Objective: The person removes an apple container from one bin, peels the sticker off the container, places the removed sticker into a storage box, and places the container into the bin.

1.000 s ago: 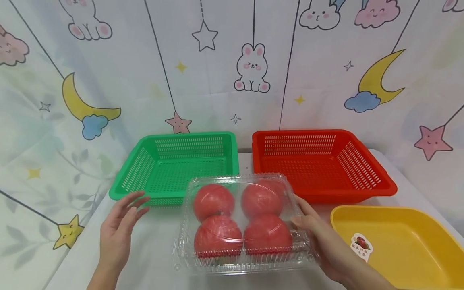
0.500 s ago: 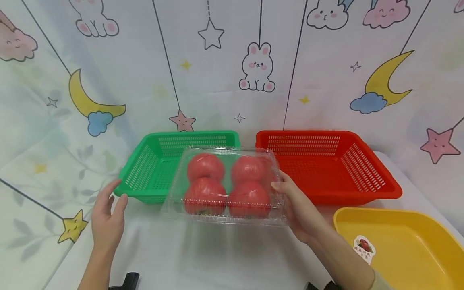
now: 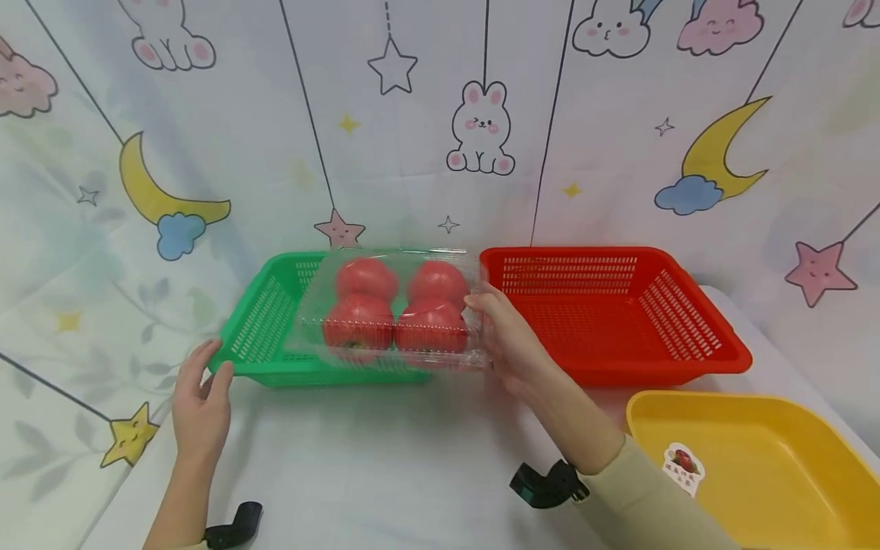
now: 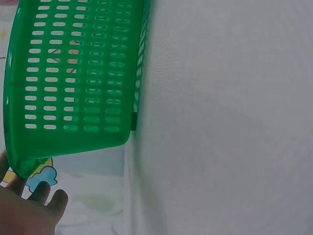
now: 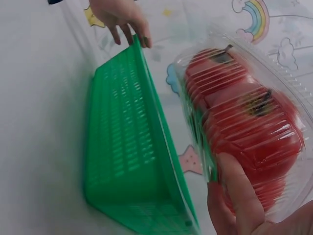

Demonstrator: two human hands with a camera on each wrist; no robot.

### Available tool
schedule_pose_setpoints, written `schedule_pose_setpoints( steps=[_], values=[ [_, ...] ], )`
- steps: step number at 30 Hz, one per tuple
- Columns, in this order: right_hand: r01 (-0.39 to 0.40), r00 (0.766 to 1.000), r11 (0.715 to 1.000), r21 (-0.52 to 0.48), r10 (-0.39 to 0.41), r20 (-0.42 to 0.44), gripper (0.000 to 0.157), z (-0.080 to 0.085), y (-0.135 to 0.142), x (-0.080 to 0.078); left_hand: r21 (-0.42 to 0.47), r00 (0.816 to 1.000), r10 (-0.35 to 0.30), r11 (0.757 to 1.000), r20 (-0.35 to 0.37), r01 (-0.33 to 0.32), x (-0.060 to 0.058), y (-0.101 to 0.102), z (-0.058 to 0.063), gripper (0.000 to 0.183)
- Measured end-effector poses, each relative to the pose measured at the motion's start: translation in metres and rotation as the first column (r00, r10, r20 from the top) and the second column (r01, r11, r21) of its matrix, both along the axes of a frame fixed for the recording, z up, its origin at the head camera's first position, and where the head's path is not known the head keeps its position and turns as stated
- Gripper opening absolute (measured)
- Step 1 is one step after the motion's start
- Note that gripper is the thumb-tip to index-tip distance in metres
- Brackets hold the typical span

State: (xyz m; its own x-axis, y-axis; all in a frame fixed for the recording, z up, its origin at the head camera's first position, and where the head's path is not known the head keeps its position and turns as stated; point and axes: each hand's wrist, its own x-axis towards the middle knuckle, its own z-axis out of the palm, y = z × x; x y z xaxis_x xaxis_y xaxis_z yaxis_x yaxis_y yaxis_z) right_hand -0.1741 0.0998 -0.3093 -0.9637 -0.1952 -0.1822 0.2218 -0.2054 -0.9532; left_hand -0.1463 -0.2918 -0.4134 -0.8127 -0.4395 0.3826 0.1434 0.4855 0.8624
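Note:
My right hand (image 3: 512, 336) grips the right side of a clear plastic clamshell box (image 3: 312, 321) with several red apples (image 3: 359, 325) inside. The box hangs tilted above the green basket (image 3: 257, 325), hiding much of its inside. In the right wrist view, the thumb lies on the box (image 5: 293, 196) and the fingers go under its edge. My left hand (image 3: 199, 405) is at the basket's near left corner. The left wrist view shows the basket's rim corner (image 4: 27, 164) between its fingertips, while its lower fingers hang loose.
A red basket (image 3: 577, 328) stands to the right of the green one. Nearer, at the right, is a yellow tray (image 3: 777, 473) with a fruit sticker (image 3: 684, 467). A patterned cloth (image 3: 412, 153) hangs behind the white table (image 3: 385, 466).
My right hand has carried the box of apples forward and left, from in front of the green basket to above it. My left hand has moved slightly to the basket's corner.

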Motion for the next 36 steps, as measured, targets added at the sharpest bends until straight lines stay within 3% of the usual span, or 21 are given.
schedule_pose_setpoints(
  steps=[11,18,28,36],
  values=[
    [0.004,0.999,1.000,-0.015,-0.004,0.047,0.072,-0.002,-0.034,-0.039,0.040,0.999,-0.008,0.999,0.033,0.007,-0.001,0.000,-0.005,0.042],
    [-0.023,0.999,1.000,-0.008,0.023,0.039,0.061,-0.007,-0.052,-0.055,0.036,0.999,-0.008,0.999,0.034,0.007,-0.002,0.001,-0.008,0.043],
    [-0.038,0.997,0.999,0.024,0.036,0.062,0.071,-0.013,-0.083,-0.078,0.066,0.999,-0.004,0.998,0.043,0.001,-0.003,0.001,-0.007,0.043],
    [0.040,0.994,0.998,0.055,-0.045,0.097,0.080,-0.034,-0.104,-0.089,0.199,0.998,-0.056,0.979,0.037,0.048,-0.003,0.008,-0.009,0.045]
  ],
)
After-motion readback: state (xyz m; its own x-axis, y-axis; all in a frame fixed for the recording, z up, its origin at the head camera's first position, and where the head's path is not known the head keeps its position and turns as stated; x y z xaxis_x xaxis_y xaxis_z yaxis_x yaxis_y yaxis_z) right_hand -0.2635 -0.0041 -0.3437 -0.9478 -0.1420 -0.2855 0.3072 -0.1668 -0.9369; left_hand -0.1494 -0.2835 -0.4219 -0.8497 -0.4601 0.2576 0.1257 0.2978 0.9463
